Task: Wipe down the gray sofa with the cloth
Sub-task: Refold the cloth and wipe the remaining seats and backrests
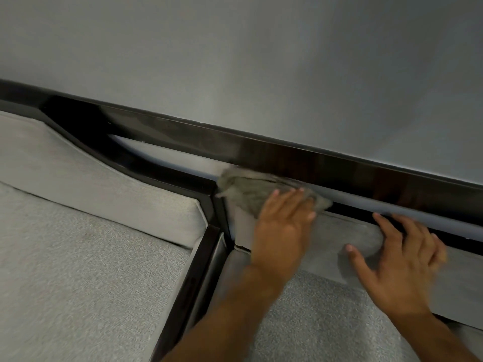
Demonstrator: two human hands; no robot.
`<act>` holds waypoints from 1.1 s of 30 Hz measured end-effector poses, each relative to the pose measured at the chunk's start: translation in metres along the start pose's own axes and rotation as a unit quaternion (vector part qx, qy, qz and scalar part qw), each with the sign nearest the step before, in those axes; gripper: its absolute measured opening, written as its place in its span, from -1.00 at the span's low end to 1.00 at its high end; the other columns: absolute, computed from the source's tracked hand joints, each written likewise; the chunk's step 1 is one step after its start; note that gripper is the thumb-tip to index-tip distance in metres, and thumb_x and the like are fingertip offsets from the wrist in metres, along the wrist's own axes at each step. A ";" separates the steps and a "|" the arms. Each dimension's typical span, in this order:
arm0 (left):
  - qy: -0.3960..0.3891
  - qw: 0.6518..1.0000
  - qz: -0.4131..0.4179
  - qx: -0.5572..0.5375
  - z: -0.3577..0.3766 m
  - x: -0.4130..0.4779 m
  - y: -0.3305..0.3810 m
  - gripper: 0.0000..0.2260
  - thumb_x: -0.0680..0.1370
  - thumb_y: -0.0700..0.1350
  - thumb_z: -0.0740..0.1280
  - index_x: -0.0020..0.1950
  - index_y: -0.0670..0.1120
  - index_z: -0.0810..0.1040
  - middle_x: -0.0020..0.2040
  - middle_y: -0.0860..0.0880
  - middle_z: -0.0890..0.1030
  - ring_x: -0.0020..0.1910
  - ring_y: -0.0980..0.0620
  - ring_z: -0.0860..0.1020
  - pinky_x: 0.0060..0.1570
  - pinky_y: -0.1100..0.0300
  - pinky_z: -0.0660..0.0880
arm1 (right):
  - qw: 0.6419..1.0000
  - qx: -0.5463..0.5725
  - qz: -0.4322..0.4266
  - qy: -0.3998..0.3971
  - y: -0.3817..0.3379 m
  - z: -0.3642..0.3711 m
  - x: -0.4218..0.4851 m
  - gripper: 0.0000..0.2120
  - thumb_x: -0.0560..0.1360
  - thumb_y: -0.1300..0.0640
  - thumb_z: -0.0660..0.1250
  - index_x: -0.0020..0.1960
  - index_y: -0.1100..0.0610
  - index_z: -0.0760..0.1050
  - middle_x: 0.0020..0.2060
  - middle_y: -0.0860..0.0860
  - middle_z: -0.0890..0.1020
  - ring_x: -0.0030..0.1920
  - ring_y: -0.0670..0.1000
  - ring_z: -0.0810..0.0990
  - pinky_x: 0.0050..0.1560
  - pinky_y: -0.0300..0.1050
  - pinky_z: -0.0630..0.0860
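A gray sofa fills the lower view, with a seat cushion (326, 317) and a back cushion (339, 239) on the right section. A crumpled gray cloth (251, 189) lies on the top left corner of that back cushion, against the dark frame. My left hand (283, 231) presses flat on the cloth with straight fingers. My right hand (397, 262) rests spread on the back cushion's top edge, to the right of the cloth, holding nothing.
A glossy dark wooden frame (287, 155) runs along the sofa's back against a gray wall (261, 61). A dark divider rail (193, 280) separates the right section from a second gray seat (78, 270) and backrest (104, 176) on the left.
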State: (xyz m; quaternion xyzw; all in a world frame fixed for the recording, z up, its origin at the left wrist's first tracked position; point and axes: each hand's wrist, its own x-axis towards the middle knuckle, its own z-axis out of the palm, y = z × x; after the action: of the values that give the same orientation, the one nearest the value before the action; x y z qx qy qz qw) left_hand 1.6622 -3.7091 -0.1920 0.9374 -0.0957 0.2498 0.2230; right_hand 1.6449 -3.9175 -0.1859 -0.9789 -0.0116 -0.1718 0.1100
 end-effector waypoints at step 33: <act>-0.172 0.940 0.055 -0.290 0.021 -0.006 0.120 -0.55 0.70 -0.16 0.10 0.62 -0.12 0.27 0.63 -0.03 0.26 0.62 0.11 0.18 0.59 0.01 0.16 | 0.976 0.192 -0.105 -0.008 0.038 -0.040 -0.018 -0.10 0.45 0.09 0.41 0.64 0.13 -0.01 0.62 0.11 0.08 0.62 0.11 0.06 0.53 0.37 0.12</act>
State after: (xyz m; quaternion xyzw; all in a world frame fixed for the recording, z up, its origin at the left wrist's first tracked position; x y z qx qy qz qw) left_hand 1.6310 -3.8245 -0.1664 0.8541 -0.2520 0.0584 0.4512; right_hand 1.6168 -3.9631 -0.1629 -0.9343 -0.1477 -0.1687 0.2770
